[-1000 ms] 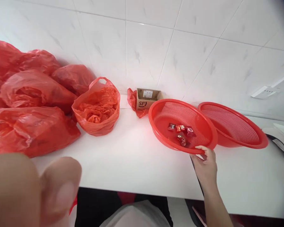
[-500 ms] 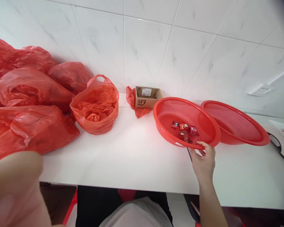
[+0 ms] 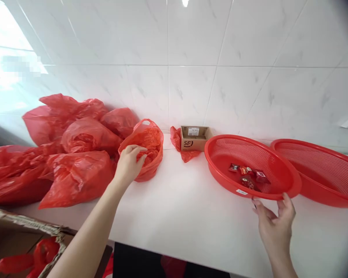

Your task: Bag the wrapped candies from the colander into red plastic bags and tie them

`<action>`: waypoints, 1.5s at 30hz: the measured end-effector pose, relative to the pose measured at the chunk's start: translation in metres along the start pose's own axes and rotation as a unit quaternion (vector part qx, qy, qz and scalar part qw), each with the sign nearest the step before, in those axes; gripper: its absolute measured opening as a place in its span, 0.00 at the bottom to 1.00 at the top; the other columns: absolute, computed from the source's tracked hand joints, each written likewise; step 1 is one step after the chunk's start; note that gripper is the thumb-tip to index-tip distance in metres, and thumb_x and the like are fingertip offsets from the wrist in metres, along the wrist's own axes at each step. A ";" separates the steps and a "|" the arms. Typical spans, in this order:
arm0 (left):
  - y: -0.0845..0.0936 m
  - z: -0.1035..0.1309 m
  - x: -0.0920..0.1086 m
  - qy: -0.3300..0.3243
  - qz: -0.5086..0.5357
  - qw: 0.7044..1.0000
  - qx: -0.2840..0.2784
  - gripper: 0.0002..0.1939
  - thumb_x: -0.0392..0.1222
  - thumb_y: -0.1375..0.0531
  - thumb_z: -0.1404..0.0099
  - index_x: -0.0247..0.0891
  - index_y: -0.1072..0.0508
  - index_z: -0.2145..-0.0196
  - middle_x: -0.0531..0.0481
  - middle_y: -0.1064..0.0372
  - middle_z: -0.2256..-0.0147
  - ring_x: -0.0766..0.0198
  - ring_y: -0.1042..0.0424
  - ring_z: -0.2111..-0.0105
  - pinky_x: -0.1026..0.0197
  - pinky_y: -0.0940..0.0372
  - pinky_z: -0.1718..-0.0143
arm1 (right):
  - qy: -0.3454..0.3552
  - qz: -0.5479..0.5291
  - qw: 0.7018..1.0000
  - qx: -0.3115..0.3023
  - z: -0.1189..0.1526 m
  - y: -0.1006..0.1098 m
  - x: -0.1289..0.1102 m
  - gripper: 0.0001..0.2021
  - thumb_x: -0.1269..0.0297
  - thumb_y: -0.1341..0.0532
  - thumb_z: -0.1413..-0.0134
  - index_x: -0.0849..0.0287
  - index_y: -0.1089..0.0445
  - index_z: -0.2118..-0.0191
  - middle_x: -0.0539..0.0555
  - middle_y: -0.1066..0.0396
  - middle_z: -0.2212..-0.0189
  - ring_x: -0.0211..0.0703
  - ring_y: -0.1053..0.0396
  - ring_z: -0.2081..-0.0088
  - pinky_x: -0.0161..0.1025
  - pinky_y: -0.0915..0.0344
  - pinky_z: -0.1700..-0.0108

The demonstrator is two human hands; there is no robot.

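My left hand (image 3: 131, 164) reaches over the near rim of an upright red plastic bag (image 3: 147, 170) full of crumpled red film. Its fingers are apart and bent, with nothing visible between them. At the near edge of a red perforated basket (image 3: 223, 170) is my right hand (image 3: 277, 222), thumb and fingers apart; a fingertip meets the rim. Several small wrapped packets (image 3: 248, 181) lie in the bottom of this basket.
A second red basket (image 3: 321, 166) stands at the right. An open cardboard box (image 3: 195, 144) sits by the wall. Several filled red bags (image 3: 81, 173) are heaped at the left. A larger carton (image 3: 23, 224) is below the table's front edge.
My left hand has moved from the near left corner to the upright bag. My right hand's grasp on the basket rim has loosened. The view has shifted up and left, bringing the larger carton in.
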State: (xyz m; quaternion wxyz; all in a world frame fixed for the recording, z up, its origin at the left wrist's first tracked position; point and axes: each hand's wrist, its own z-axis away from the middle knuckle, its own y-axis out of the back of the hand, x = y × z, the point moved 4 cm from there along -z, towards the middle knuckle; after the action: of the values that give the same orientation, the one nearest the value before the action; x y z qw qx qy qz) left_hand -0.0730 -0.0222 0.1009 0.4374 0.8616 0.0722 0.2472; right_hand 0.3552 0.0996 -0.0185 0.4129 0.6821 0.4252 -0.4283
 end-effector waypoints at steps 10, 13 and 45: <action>-0.050 -0.037 -0.024 0.019 -0.123 0.986 -0.115 0.14 0.41 0.37 0.47 0.39 0.23 0.60 0.38 0.28 0.60 0.41 0.32 0.56 0.47 0.34 0.61 | -0.043 -0.012 0.991 -0.123 0.036 -0.027 0.036 0.27 0.51 0.37 0.50 0.51 0.37 0.44 0.57 0.32 0.50 0.48 0.28 0.60 0.43 0.27 0.62; -0.026 -0.059 -0.017 0.027 -0.128 0.991 -0.027 0.12 0.47 0.44 0.38 0.40 0.25 0.61 0.39 0.30 0.58 0.44 0.34 0.53 0.50 0.35 0.60 | -0.054 0.015 0.987 -0.152 0.035 -0.032 0.046 0.25 0.50 0.38 0.49 0.55 0.34 0.47 0.56 0.29 0.58 0.48 0.28 0.61 0.43 0.28 0.60; 0.046 -0.107 -0.023 0.093 0.322 0.932 0.142 0.18 0.44 0.45 0.37 0.32 0.36 0.51 0.45 0.32 0.55 0.66 0.33 0.64 0.61 0.34 0.61 | -0.086 0.040 0.980 -0.174 0.034 -0.035 0.052 0.24 0.44 0.40 0.52 0.56 0.30 0.55 0.55 0.26 0.67 0.49 0.27 0.62 0.41 0.30 0.61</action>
State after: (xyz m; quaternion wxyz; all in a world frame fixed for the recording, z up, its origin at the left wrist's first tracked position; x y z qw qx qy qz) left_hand -0.1497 0.0185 0.1818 0.1990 0.8648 -0.1340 0.4410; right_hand 0.3290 0.0904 -0.0837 0.5770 0.5768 0.4291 -0.3877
